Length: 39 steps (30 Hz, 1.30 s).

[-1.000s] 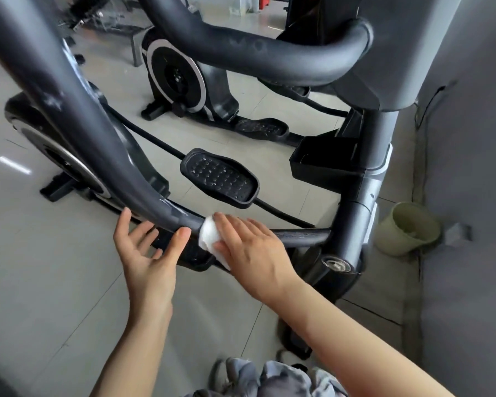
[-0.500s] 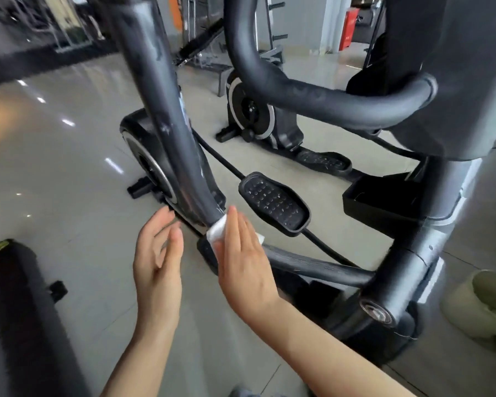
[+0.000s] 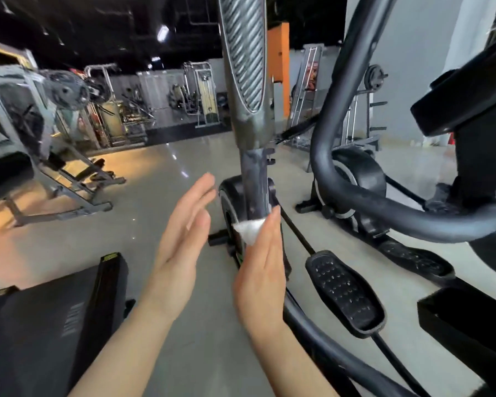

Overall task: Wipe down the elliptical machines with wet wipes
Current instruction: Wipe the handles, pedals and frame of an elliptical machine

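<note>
The elliptical's grey upright swing arm rises through the middle of the view, with a ribbed grip section above. My right hand presses a crumpled white wet wipe against the arm's lower part with straight fingers; its thumb is hidden. My left hand hovers just left of the arm, flat and apart from it. The black studded pedal sits to the right of my right hand. A curved black handlebar crosses on the right.
A second elliptical stands behind the handlebar on the right. A black padded piece of equipment fills the lower left. Weight machines line the far left and back wall across a glossy tiled floor.
My right hand has slid the wipe up the swing arm from its bend near the pedal. My left hand came off the bar and now hovers flat. My view has tilted upward.
</note>
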### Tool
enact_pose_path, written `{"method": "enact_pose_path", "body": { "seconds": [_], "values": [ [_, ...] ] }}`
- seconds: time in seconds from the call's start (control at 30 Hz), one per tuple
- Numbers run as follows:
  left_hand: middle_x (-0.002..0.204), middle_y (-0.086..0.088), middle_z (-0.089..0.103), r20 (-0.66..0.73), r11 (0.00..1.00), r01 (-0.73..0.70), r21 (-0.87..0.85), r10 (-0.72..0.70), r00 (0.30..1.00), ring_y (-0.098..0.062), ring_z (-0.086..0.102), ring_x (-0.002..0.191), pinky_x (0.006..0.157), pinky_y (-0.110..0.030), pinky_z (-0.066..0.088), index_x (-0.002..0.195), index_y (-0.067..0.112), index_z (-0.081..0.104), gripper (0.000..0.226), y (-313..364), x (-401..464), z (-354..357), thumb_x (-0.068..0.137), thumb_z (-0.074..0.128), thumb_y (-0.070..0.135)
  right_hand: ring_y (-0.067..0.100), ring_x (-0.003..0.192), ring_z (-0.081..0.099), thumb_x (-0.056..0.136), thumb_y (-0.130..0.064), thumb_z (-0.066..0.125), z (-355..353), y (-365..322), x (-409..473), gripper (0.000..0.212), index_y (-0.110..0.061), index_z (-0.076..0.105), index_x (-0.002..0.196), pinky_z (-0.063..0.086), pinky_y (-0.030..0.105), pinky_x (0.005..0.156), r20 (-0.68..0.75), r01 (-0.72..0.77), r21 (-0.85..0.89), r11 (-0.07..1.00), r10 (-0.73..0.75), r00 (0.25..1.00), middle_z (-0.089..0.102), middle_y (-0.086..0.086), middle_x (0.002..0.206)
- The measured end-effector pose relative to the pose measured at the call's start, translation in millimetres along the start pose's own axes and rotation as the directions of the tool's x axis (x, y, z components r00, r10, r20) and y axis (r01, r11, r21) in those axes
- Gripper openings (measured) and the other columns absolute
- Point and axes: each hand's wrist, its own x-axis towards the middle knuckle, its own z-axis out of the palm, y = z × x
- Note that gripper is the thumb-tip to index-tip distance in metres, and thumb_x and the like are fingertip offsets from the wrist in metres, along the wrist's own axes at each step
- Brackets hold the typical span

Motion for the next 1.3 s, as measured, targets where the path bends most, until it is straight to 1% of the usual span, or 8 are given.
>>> {"method": "enact_pose_path", "body": {
  "seconds": [0.1,0.17,0.3,0.57,0.7,0.8,1.1,1.3],
  "values": [
    [0.147,0.025,0.044,0.035,0.996,-0.056,0.074,0.053,0.998,0.000,0.037,0.140,0.103,-0.011,0.037,0.138,0.040,0.041,0.058,24,17,-2,0.087,0.049,0.068,-0.018,0.140,0.005,0.104,-0.020,0.023,-6,2,-16,0.056,-0.005,0.005,0.155,0.028,0.046,0.117,0.076,-0.170,0.137,0.976,0.161,0.984,-0.002,-0.032,0.155],
    [0.150,0.028,0.038,0.087,0.985,-0.083,0.149,0.070,0.994,0.007,0.033,0.139,0.103,-0.006,0.032,0.143,0.039,0.036,0.051,40,26,0,0.096,0.045,0.055,-0.026,0.134,-0.003,0.101,-0.023,0.028,-11,-11,12,0.059,-0.016,0.000,0.152,0.022,0.033,0.120,0.141,-0.244,0.225,0.943,0.216,0.966,0.001,-0.025,0.152],
    [0.151,0.027,0.037,0.131,0.974,-0.105,0.199,0.080,0.988,0.014,0.031,0.136,0.103,-0.002,0.027,0.143,0.040,0.034,0.047,58,29,8,0.096,0.041,0.038,0.000,0.141,0.016,0.102,-0.020,0.038,-18,-48,82,0.059,-0.007,0.012,0.153,0.014,0.009,0.113,-0.020,-0.118,0.278,0.953,0.128,0.992,0.023,0.000,0.154],
    [0.151,0.028,0.036,0.123,0.956,-0.109,0.272,0.077,0.989,0.010,0.033,0.138,0.111,-0.012,0.030,0.146,0.042,0.029,0.056,60,27,14,0.092,0.045,0.052,0.010,0.150,0.013,0.094,0.010,0.048,-8,-7,26,0.075,-0.006,0.008,0.155,0.027,0.027,0.117,0.015,0.047,0.074,0.996,-0.048,0.999,0.014,0.007,0.163],
    [0.153,0.030,0.029,0.143,0.956,-0.103,0.273,0.066,0.988,0.013,0.028,0.138,0.106,-0.006,0.029,0.140,0.047,0.028,0.060,63,28,18,0.097,0.049,0.013,0.010,0.141,0.024,0.101,-0.014,0.039,-24,-4,15,0.064,-0.019,0.006,0.156,0.045,0.043,0.105,0.157,-0.111,0.162,0.981,0.085,0.984,0.025,0.008,0.159],
    [0.152,0.032,0.025,0.151,0.961,-0.081,0.265,0.041,0.988,0.013,0.026,0.139,0.097,-0.001,0.031,0.138,0.048,0.027,0.081,61,26,21,0.090,0.042,-0.016,0.016,0.137,0.035,0.100,-0.013,0.050,-33,-24,61,0.064,-0.011,0.015,0.153,0.032,0.018,0.110,0.126,-0.107,0.296,0.949,0.072,0.989,0.035,0.011,0.154],
    [0.161,0.027,-0.006,0.238,0.913,-0.067,0.403,-0.034,0.971,0.010,-0.001,0.146,0.121,-0.018,0.004,0.141,0.054,0.004,0.084,52,25,24,0.084,0.039,0.004,0.017,0.140,0.029,0.096,0.002,0.051,-15,5,3,0.072,-0.016,0.010,0.152,0.050,0.050,0.098,0.119,-0.098,0.165,0.981,0.079,0.990,0.033,0.013,0.155],
    [0.157,0.033,-0.017,0.251,0.833,-0.112,0.541,-0.033,0.967,0.015,-0.011,0.142,0.105,0.003,0.001,0.151,0.041,0.000,0.084,49,26,23,0.086,0.042,0.008,0.027,0.138,0.042,0.096,0.000,0.054,-31,11,-5,0.071,-0.012,0.014,0.154,0.046,0.035,0.103,0.301,-0.243,0.150,0.959,0.190,0.935,0.039,0.012,0.152]
  ]
}}
